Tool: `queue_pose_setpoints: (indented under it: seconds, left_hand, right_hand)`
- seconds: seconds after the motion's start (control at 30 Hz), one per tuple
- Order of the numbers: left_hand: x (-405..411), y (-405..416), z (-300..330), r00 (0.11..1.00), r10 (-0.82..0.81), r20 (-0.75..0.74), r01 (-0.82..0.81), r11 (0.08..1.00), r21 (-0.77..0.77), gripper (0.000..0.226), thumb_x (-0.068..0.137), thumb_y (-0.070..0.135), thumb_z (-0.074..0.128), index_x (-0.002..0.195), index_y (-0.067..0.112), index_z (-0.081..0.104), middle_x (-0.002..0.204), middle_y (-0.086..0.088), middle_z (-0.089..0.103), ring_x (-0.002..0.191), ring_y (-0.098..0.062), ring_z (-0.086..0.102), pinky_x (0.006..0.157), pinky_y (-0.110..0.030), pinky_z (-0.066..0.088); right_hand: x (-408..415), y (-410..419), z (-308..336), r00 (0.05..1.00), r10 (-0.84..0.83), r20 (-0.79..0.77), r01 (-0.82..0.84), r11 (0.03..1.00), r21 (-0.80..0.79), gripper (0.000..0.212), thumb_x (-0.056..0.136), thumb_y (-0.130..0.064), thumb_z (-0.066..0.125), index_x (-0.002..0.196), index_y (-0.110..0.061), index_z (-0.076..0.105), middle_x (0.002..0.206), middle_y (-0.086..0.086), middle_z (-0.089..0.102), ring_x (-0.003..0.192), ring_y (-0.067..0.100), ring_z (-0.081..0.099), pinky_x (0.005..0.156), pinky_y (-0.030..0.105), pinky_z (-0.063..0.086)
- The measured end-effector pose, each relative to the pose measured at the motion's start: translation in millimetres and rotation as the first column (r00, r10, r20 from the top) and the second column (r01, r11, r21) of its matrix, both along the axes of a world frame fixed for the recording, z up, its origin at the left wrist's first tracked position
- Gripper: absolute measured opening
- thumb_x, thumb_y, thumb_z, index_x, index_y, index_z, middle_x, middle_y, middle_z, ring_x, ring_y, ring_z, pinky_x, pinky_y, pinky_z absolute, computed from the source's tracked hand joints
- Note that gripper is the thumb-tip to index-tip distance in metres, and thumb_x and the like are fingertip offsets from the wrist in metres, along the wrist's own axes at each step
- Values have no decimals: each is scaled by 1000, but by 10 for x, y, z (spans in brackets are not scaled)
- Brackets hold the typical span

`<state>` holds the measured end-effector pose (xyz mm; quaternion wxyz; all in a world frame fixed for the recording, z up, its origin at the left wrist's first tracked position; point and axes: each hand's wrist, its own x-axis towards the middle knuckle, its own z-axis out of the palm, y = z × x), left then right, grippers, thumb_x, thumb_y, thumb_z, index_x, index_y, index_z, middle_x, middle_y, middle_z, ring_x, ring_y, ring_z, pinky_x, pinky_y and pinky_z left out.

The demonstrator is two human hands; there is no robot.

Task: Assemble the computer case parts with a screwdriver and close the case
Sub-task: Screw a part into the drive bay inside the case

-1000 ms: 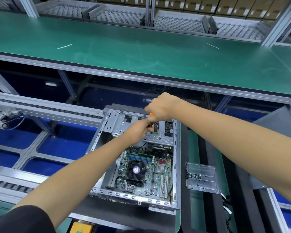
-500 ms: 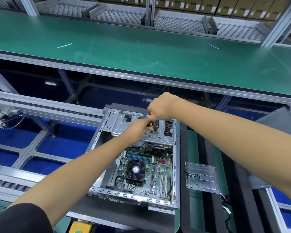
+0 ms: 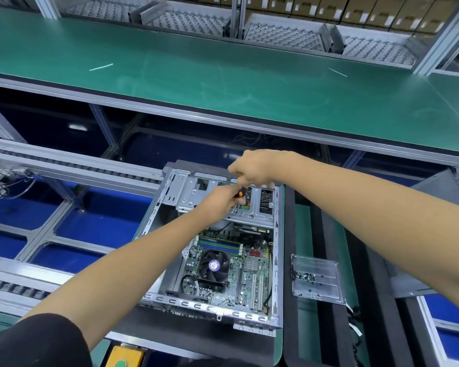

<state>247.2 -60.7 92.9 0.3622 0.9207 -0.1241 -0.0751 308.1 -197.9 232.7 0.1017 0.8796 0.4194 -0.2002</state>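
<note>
An open computer case (image 3: pixel 170 300) lies flat in front of me, its motherboard (image 3: pixel 231 271) and black CPU fan (image 3: pixel 213 266) exposed. At its far end sits a silver drive cage (image 3: pixel 188 197). My right hand (image 3: pixel 252 168) grips the top of an orange-and-black screwdriver (image 3: pixel 242 195), which stands upright over the cage. My left hand (image 3: pixel 223 198) pinches the screwdriver's lower part just above the metal. The tip and any screw are hidden by my fingers. The dark grey side panel (image 3: pixel 432 189) leans at the right.
A clear plastic tray (image 3: pixel 317 279) with several small screws lies right of the case. A green workbench (image 3: pixel 223 83) spans the back. Roller conveyor rails (image 3: pixel 72 168) run on the left over blue bins. A yellow box with a green button (image 3: pixel 122 357) sits at the bottom edge.
Both hands stay on the screwdriver over the drive cage. My right hand has turned slightly on the handle; nothing else has moved.
</note>
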Motion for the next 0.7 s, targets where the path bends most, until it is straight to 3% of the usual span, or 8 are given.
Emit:
queue_pose_setpoints:
  seconds: [0.07, 0.13, 0.23, 0.3, 0.37, 0.47, 0.57, 0.7]
  left_hand:
    - [17, 3, -6, 999, 25, 28, -26, 1000, 10, 17, 101, 8, 50, 111, 7, 64, 91, 3, 62, 82, -12, 53, 67, -16, 37]
    - [16, 17, -4, 997, 45, -69, -51, 995, -84, 17, 102, 4, 47, 100, 10, 62, 88, 7, 62, 87, -15, 59, 74, -20, 40]
    - [-40, 66, 55, 995, 38, -94, -51, 989, -139, 21, 104, 10, 47, 91, 21, 60, 88, 6, 64, 83, -15, 58, 75, -13, 44]
    - [-113, 92, 37, 999, 26, -30, -30, 992, -124, 15, 102, 21, 48, 99, 20, 63, 95, -3, 68, 86, -17, 58, 80, -19, 46]
    - [-287, 88, -101, 993, 117, 28, -113, 986, -121, 12, 103, 25, 48, 112, 18, 54, 92, -7, 66, 78, -9, 58, 71, -33, 46]
    - [-690, -21, -442, 954, 298, -5, -286, 909, -303, 14, 105, 20, 49, 102, 22, 36, 72, -3, 51, 58, -6, 45, 54, -29, 39]
    - [-964, -165, -758, 894, 387, -224, -445, 818, -365, 16, 105, 19, 51, 100, 15, 37, 71, -3, 52, 52, -5, 42, 46, -18, 36]
    - [-808, -274, -808, 758, 268, -595, -550, 752, -363, 10, 107, 25, 48, 108, 15, 48, 79, -3, 56, 55, -10, 40, 50, -20, 35]
  right_hand:
    - [19, -6, 2, 999, 32, 18, -32, 999, -38, 10, 98, -26, 51, 95, -18, 46, 74, 3, 64, 48, 18, 64, 52, 33, 45]
    - [21, -6, -9, 981, 154, 120, -147, 987, -62, 22, 93, -26, 56, 106, -24, 38, 72, 0, 58, 58, 22, 57, 51, 35, 39]
    - [8, 12, -33, 890, 376, 257, -354, 926, -130, 31, 87, -12, 50, 99, -31, 28, 64, -1, 47, 57, 27, 47, 47, 33, 29]
    - [38, 15, -41, 868, 419, 268, -400, 908, -125, 27, 85, -7, 48, 95, -28, 33, 60, -1, 43, 52, 25, 40, 45, 33, 27]
    - [73, 8, -51, 871, 415, 264, -396, 910, -124, 25, 86, -7, 51, 99, -25, 40, 59, -2, 44, 48, 21, 34, 45, 32, 25]
    - [89, -15, -79, 862, 421, 281, -393, 907, -153, 25, 89, -10, 54, 107, -23, 43, 62, -1, 47, 47, 19, 34, 45, 31, 25]
    - [93, -17, -75, 854, 432, 290, -400, 902, -163, 27, 90, -12, 54, 112, -23, 42, 60, -2, 46, 46, 18, 35, 45, 31, 27]
    - [89, -3, -15, 844, 452, 289, -411, 891, -192, 25, 89, -11, 56, 108, -22, 43, 63, -1, 48, 49, 19, 37, 45, 32, 28]
